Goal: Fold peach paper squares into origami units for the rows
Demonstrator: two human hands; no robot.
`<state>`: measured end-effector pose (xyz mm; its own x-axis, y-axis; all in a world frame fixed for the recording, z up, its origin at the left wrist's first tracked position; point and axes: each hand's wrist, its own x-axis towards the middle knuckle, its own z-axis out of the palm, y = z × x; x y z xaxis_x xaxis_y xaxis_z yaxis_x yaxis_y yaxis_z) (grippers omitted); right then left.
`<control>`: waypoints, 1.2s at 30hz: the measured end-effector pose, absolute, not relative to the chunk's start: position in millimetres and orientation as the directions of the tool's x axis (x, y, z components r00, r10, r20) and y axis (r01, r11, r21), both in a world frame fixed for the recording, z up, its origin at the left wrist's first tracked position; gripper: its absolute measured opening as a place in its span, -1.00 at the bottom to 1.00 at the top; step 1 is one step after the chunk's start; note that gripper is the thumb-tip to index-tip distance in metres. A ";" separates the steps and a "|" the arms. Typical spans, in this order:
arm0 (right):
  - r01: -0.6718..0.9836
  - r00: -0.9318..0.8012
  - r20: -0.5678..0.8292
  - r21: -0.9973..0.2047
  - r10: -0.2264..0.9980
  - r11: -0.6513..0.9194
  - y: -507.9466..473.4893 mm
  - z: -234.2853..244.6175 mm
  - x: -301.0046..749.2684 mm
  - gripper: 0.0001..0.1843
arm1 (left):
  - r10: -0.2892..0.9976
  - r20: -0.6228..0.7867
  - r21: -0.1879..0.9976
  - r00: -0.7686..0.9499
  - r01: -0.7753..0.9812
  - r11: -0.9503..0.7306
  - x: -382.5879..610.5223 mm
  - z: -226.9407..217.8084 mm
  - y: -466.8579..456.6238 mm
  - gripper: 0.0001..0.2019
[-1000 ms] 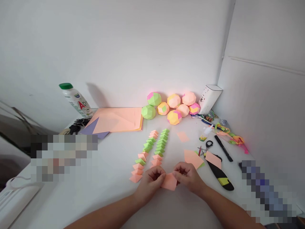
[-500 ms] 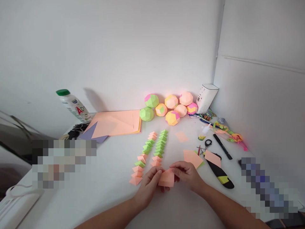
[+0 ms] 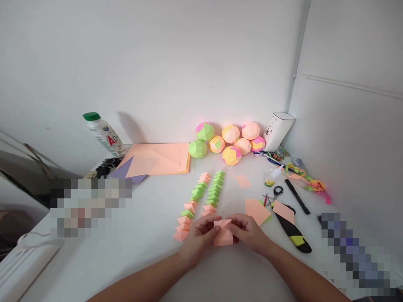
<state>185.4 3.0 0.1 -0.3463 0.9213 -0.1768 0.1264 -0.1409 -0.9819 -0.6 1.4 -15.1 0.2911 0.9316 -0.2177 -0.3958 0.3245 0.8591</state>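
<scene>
Both hands meet low in the middle of the white table point(image 3: 141, 235) over a small peach paper square point(image 3: 223, 235), partly folded. My left hand point(image 3: 200, 237) pinches its left side and my right hand point(image 3: 247, 233) pinches its right side, fingers curled on the paper. Just beyond the hands run two rows of folded peach and green paper units point(image 3: 204, 195). Loose peach paper pieces point(image 3: 256, 209) lie right of my right hand.
Several coloured paper balls point(image 3: 229, 140) sit against the back wall. A stack of peach sheets point(image 3: 157, 158) and a green-capped bottle point(image 3: 102, 133) lie back left. Scissors point(image 3: 273, 193), a glue bottle point(image 3: 272, 176), a black pen point(image 3: 297, 196) and a black-yellow knife point(image 3: 294, 235) lie right.
The paper has been folded further between the fingers and now shows a raised flap on top; the hands have drawn closer together. The view has shifted slightly.
</scene>
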 end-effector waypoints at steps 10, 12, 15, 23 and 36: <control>0.146 -0.377 -0.182 -0.980 0.908 -0.136 1.6 3.1 184.9 -0.55 | 0.886 -0.082 0.926 0.457 -0.294 0.237 -0.3 -8.7 -2.8 -0.67; 0.106 -0.403 -0.202 -0.979 0.893 -0.174 2.6 4.8 185.1 -0.59 | 0.902 -0.110 0.924 0.418 -0.293 0.248 -0.4 -10.2 -2.8 -0.65; 0.088 -0.413 -0.228 -0.974 0.882 -0.210 4.8 7.5 185.4 -0.64 | 0.923 -0.152 0.919 0.354 -0.293 0.263 -0.6 -14.1 -3.0 -0.60; 0.112 -0.414 -0.295 -0.955 0.861 -0.274 3.2 -1.1 187.3 -0.62 | 0.918 0.010 0.971 0.397 -0.222 0.086 -2.2 -15.4 -9.0 -0.52; 0.061 -0.407 -0.271 -0.961 0.872 -0.270 3.7 4.4 185.5 -0.62 | 0.907 -0.113 0.970 0.405 -0.153 0.189 -1.8 -12.8 -9.8 -0.61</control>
<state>185.5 3.7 4.4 -0.4072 0.8723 -0.2706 0.0606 -0.2698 -0.9610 -1.8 -9.8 -12.8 0.4049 0.9074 -0.1128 -0.1532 0.1890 0.9699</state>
